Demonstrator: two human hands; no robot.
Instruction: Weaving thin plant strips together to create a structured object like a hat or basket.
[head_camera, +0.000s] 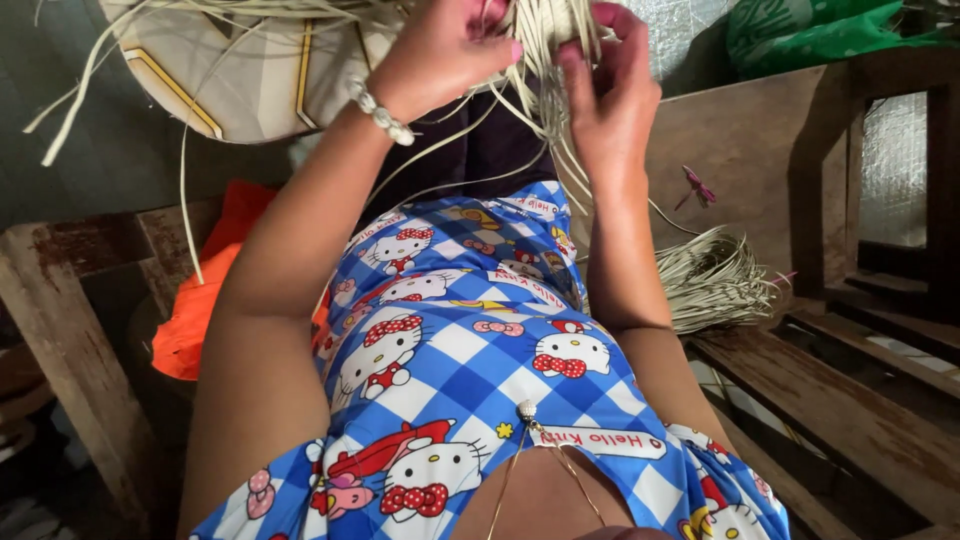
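My left hand (445, 45), with a pale bead bracelet at the wrist, and my right hand (610, 80) are raised at the top of the view, both gripping a bunch of pale straw strips (545, 35). The strips hang down between the hands and trail over my lap. Loose ends of the strips spread to the left over a woven pale piece (240, 70) with yellow lines. I wear a blue and white checked dress with cartoon cat prints (460, 350).
A bundle of pale straw strips (715, 280) lies on a worn wooden bench (830, 400) at my right. An orange cloth (205, 300) sits at my left beside a wooden rail (60, 320). A green bag (810, 30) is at the top right.
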